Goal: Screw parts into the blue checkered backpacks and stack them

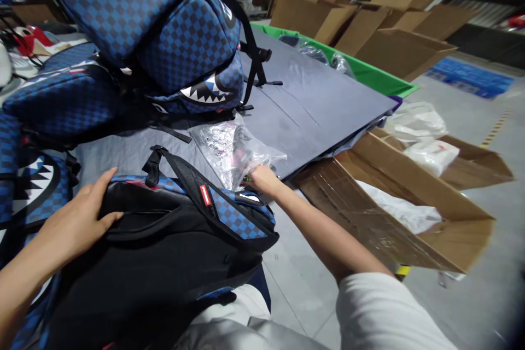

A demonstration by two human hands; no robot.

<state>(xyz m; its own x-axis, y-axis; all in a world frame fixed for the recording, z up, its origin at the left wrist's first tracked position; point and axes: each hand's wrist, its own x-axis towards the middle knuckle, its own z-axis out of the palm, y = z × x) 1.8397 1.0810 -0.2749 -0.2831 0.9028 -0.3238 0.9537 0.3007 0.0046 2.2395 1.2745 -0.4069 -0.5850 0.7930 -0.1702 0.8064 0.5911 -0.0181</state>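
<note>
A blue-and-black checkered backpack [164, 262] lies close to my body with its black back panel facing me and its top compartment gaping. My left hand [82, 213] grips the left end of the opening, thumb at the inner edge and fingers along the far rim. Beyond the backpack's right end, a clear plastic bag [221, 145] rests on the grey table cover. My right hand [262, 179] is closed at the bag's near right side, fingertips partly hidden by the plastic. Small pink and green things show blurrily through it; I cannot make out their kind.
More checkered backpacks with shark-mouth prints [188, 44] are piled at the back left. The grey-covered table [311, 93] stretches away, with a green-edged bin behind it. An open cardboard box [410, 197] holding white plastic stands on the floor at right; flattened cartons [394, 38] lean farther back.
</note>
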